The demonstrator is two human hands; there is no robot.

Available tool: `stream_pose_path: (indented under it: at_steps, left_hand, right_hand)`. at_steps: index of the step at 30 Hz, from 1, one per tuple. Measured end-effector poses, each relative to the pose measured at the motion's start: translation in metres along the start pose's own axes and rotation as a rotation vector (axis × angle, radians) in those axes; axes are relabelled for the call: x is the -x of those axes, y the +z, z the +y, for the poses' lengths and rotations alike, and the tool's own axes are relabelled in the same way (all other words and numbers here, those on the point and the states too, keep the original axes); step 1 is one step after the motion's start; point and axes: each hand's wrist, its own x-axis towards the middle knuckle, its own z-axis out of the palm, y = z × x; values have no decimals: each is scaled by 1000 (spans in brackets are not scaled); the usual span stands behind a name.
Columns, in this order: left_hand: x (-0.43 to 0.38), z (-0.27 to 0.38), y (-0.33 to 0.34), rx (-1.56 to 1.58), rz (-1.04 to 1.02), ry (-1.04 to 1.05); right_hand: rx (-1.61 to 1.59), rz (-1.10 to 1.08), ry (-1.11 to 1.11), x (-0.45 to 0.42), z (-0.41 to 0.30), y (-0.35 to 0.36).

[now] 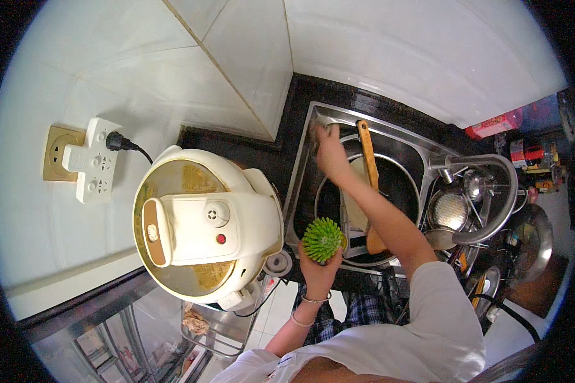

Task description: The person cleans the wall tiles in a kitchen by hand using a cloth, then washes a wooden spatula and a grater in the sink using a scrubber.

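My left hand (320,268) grips a brush with bright green bristles (323,238), held bristles-up at the near left edge of the sink. My right hand (333,153) reaches across to the far left corner of the steel sink (303,160). Motion blurs its fingers beside a greyish, shiny patch, so I cannot tell whether they hold anything. Beneath my right forearm, a wooden spatula (370,163) lies across a round, metal-rimmed vessel (402,191) in the sink. A flat cream-coloured thing (356,206) is partly hidden under the spatula and arm.
A cream electric rice cooker (196,225) stands left of the sink. A white plug adapter (96,160) with a black plug (118,141) sits on the wall. The curved faucet (505,191) arches at right, near a metal strainer (449,210) and a pan lid (532,244).
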Motion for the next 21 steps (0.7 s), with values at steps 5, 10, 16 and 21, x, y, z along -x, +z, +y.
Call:
stream_pose_path:
  at_steps: [5,10,16,21]
  left_hand:
    - [-2,-7,4,-65,-37,22]
    - [-7,9,5,-73,-44,31]
    - [-8,3,11,-114,-46,28]
    - [-19,-10,22,-122,-18,25]
  right_hand:
    - [258,-90,42,-30,64,51]
    - [92,-454,-87,19,39,26]
    - [230,131,-254,-82,2,15]
    - [367,169,-159,-108,44,33]
